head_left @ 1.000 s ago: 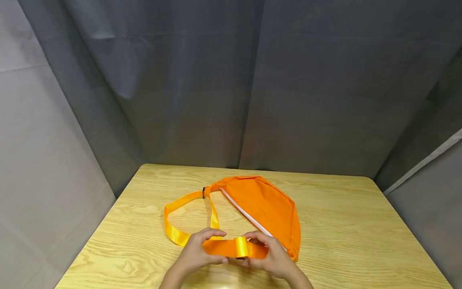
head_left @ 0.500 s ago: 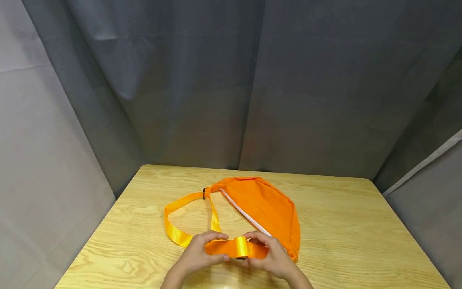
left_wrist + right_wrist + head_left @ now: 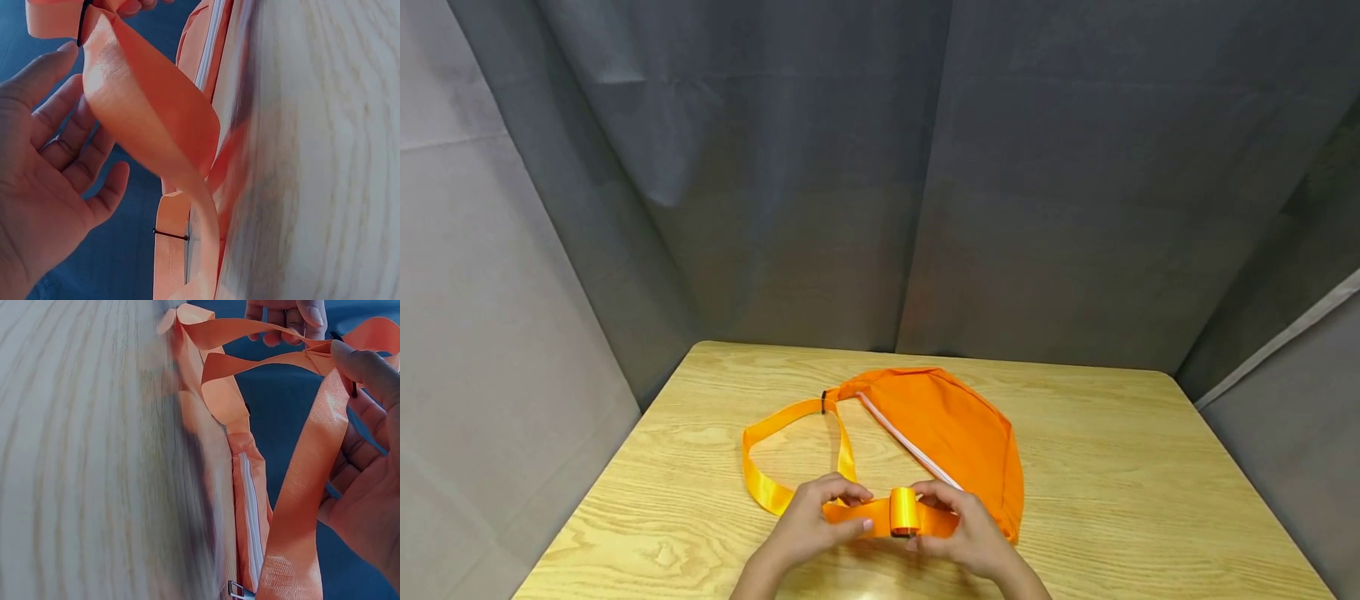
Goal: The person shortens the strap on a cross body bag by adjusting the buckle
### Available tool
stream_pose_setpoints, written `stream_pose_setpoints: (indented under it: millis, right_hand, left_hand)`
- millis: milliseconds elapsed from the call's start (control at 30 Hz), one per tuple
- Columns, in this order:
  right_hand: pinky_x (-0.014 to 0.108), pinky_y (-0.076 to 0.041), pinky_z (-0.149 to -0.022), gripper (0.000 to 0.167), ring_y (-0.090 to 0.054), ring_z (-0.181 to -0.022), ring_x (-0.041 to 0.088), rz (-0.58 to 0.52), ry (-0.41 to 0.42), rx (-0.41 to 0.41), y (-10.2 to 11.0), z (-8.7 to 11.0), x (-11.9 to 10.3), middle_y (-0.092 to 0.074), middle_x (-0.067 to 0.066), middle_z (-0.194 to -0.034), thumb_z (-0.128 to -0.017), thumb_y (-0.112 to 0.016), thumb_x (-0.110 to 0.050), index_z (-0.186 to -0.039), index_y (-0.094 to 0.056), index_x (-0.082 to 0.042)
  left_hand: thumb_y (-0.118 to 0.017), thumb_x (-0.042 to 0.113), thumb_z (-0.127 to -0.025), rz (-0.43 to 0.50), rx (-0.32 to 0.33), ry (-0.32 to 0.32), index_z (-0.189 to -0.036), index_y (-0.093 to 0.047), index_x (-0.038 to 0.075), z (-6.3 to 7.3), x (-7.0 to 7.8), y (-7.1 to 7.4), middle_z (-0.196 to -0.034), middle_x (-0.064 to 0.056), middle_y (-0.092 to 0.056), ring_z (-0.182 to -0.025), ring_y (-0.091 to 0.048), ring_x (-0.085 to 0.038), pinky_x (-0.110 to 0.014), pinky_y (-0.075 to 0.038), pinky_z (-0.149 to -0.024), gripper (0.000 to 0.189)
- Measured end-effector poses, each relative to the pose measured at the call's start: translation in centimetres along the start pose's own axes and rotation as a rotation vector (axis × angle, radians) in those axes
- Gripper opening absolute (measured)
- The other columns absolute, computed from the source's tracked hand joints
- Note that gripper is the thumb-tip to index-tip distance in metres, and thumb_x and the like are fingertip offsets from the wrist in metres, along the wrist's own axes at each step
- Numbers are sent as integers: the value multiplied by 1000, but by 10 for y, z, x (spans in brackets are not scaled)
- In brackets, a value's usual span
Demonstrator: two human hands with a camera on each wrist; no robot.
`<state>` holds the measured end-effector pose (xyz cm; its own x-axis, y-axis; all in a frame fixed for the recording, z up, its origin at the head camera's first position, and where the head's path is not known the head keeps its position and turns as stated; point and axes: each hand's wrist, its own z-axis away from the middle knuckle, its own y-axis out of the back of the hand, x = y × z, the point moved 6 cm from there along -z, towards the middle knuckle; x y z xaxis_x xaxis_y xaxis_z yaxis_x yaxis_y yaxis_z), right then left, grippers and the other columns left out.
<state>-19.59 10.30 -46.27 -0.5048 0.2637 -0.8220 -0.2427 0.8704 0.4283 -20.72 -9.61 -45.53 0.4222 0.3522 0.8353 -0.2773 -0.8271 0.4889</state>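
An orange sling bag (image 3: 955,433) with a white zipper lies flat on the wooden table, its strap (image 3: 758,475) looping out to the left. Nearer the person, both hands hold a raised stretch of that strap. My left hand (image 3: 812,517) has its thumb on the near side and its fingers curled loosely behind it. Opposite, my right hand (image 3: 958,525) pinches the strap beside a black slider buckle (image 3: 81,28), thumb on top in the right wrist view. A short loop of strap (image 3: 903,510) stands up at this buckle, between the hands.
A second black slider (image 3: 823,402) sits where the strap meets the bag's left corner. Grey curtains (image 3: 805,208) hang behind the table (image 3: 1120,467) and along both sides. A metal ring (image 3: 236,589) shows near the bag's other end.
The short loop at the buckle stands slightly taller now. My left thumb has moved up over the strap's near face; the right hand and the bag have barely moved.
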Motion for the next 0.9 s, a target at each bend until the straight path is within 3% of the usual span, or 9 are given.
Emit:
stream_pose_setpoints:
  millis: [167,333,533,767,900]
  right_hand:
    - [30,-48,-78,48,-59,-87,13,-19,-40,-11,-1,0,2,-64,-5,-101,-70,-83,-22,-112,-61,-14]
    - [30,-48,-78,47,-59,-87,14,-24,-11,-18,-2,0,1,-64,-3,-102,-70,-83,-20,-111,-61,-14]
    - [31,-48,-76,48,-60,-84,15,2,41,12,3,0,-13,-64,-2,-95,-68,-83,-14,-111,-61,-9]
    - [31,-48,-76,49,-59,-84,14,-22,11,-2,2,0,-3,-64,-2,-96,-69,-83,-17,-112,-61,-11]
    - [33,-48,-76,48,-60,-84,20,-42,0,-13,3,-2,-19,-65,2,-99,-68,-82,-7,-111,-61,-6]
  left_hand:
    - [-73,22,-82,22,1,-53,-96,-70,20,-1,1,-1,-80,9,-58,-76,-55,-12,-31,-46,-73,15]
    - [-72,17,-83,23,-5,-79,-93,-70,19,-2,-1,-2,-78,11,-56,-73,-54,-9,-28,-48,-70,11]
    - [-70,15,-84,24,-16,-46,-92,-70,18,4,-4,5,-77,9,-56,-73,-54,-9,-28,-48,-70,9]
    - [-70,16,-84,43,-30,-1,-92,-69,18,14,-14,17,-77,7,-56,-73,-54,-11,-30,-48,-70,8]
    - [-72,19,-83,46,-37,3,-93,-69,18,13,-17,15,-78,7,-58,-74,-55,-12,-30,-47,-71,10]
